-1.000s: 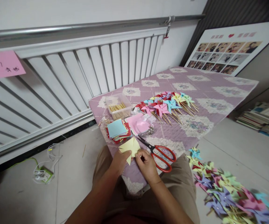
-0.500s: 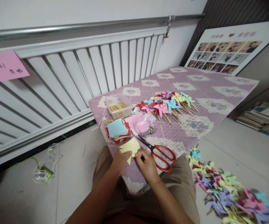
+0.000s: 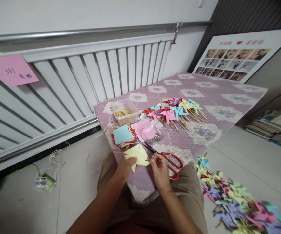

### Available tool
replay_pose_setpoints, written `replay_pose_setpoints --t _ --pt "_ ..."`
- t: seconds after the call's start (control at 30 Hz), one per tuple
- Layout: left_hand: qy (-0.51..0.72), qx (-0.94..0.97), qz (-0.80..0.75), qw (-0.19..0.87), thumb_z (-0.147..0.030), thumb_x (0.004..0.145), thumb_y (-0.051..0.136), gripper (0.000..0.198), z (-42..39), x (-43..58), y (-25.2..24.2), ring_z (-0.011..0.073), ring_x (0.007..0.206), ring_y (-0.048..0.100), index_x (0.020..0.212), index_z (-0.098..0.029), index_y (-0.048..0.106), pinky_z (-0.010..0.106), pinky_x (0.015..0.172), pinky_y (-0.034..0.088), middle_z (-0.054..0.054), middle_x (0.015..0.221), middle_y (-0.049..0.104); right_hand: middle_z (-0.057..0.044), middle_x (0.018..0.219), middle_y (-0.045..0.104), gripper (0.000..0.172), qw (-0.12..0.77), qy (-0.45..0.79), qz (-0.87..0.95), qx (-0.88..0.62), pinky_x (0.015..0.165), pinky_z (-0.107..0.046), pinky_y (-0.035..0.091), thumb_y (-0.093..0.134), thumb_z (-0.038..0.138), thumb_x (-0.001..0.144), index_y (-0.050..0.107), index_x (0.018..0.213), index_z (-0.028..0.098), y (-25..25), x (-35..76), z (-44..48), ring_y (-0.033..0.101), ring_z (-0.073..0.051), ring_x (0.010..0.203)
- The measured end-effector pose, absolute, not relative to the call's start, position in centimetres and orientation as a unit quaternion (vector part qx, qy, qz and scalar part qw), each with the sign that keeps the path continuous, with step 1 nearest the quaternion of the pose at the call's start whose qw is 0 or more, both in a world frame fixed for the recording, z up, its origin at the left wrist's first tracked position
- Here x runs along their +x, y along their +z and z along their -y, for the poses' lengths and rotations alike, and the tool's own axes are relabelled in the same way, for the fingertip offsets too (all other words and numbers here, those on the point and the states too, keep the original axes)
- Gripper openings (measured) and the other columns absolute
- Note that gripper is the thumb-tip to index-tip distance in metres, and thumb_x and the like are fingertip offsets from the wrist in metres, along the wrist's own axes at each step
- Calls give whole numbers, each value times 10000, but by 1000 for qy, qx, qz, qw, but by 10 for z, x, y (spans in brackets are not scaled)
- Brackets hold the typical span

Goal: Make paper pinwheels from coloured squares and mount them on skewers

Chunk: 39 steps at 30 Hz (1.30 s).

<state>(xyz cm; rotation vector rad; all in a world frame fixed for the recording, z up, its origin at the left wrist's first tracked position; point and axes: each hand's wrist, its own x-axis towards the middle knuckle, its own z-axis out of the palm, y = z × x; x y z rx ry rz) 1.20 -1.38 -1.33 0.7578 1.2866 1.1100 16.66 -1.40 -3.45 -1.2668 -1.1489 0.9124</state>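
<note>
A piece of pale yellow paper (image 3: 138, 155) with slits cut in from its corners is above the table's near corner. My left hand (image 3: 127, 167) pinches its lower left side, thumb on top. My right hand (image 3: 160, 170) is beside the paper's right corner, with fingers loosely curled, thumb a little apart and nothing visible between them. Just beyond that hand lie scissors with red handles (image 3: 177, 158), blades pointing to the paper stack. That stack of coloured paper squares (image 3: 121, 134), light blue on top, sits behind the yellow paper.
A clear plastic box (image 3: 124, 112) holds thin sticks. Near it are pink paper (image 3: 138, 127) and a bag of small metal pieces (image 3: 155, 136). Finished paper pinwheels (image 3: 169, 115) lie on the table, and more pinwheels (image 3: 233, 201) on the floor. A radiator (image 3: 86, 78) lines the wall.
My right hand has let go of the paper's right corner and moved right, towards the scissors' handles. That corner now lies flat. My left hand keeps its hold.
</note>
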Motion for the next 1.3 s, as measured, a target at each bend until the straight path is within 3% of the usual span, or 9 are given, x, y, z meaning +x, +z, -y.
replay_pose_setpoints --t 0.17,0.3,0.7,0.87,1.03,1.17,1.3 --pt "446 374 -538 609 -246 682 607 113 25 5 7 111 482 455 696 -142 648 247 479 350 21 607 624 -27 845 709 372 492 582 439 -477 670 -297 518 683 456 782 653 1035 184 -6 173 9 647 -181 724" --pt "413 448 -514 604 -200 691 579 183 29 -3 22 139 585 531 820 -144 695 255 558 403 43 746 690 -27 757 750 361 388 710 408 -423 602 -279 498 764 438 703 723 932 161 19 168 15 655 -171 613" --pt "320 568 -555 517 -117 613 592 164 28 -11 69 155 581 542 716 -161 712 246 553 390 22 674 697 -35 809 789 253 390 680 404 -472 578 -292 525 784 281 640 780 881 204 33 151 29 692 -200 629" --pt "334 554 -555 523 -109 570 618 147 25 -11 69 168 576 533 674 -171 700 248 547 370 20 631 681 -27 768 783 198 413 663 386 -490 536 -293 527 761 237 641 780 837 218 30 146 30 695 -210 591" --pt "330 566 -544 525 -148 621 624 93 19 -13 58 180 616 553 680 -176 690 265 594 394 32 681 682 -35 750 781 170 439 646 355 -514 533 -298 528 744 218 635 765 804 207 27 139 30 693 -216 580" --pt "451 462 -577 500 -235 696 625 94 27 -12 54 157 665 543 778 -192 640 250 629 416 7 747 652 -47 746 781 210 469 645 315 -514 533 -326 542 733 267 649 729 849 200 26 137 30 699 -238 580" --pt "576 364 -617 395 -264 745 597 89 55 -5 50 129 641 479 685 -207 562 225 615 386 -30 671 548 -55 806 785 249 516 641 264 -503 556 -322 552 735 276 643 699 877 198 26 135 28 718 -246 649"
